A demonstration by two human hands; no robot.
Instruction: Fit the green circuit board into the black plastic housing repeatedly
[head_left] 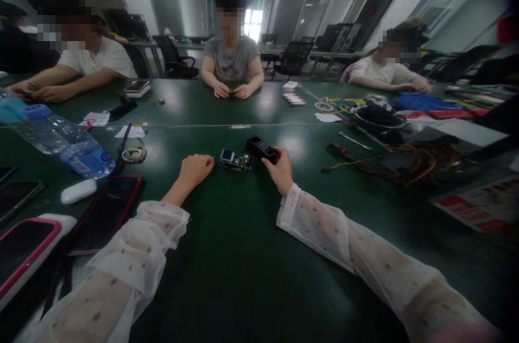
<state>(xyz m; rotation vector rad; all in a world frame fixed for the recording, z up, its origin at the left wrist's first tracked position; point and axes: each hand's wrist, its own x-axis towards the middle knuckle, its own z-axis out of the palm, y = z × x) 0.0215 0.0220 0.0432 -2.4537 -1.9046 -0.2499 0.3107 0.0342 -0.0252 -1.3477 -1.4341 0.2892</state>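
My right hand [281, 169] grips one end of a black plastic case [260, 147] with cut-outs along its top, thumb on the near side. The case is tilted just above and right of a small green circuit board [237, 160]. That board lies on the dark green table and carries a little square screen at its left end. Left of it, my left hand [197, 169] is closed in a loose fist at the table, back of the hand up. The inside of the fist is hidden, so I cannot see if anything is in it.
Phones [107, 213], a white earbud case [78, 191] and a water bottle [77, 145] lie to the left. At right are a wrench [354, 140], bundled wires [421, 162] and a blue bag [427, 101]. Three people sit opposite, one person [231, 59] straight ahead.
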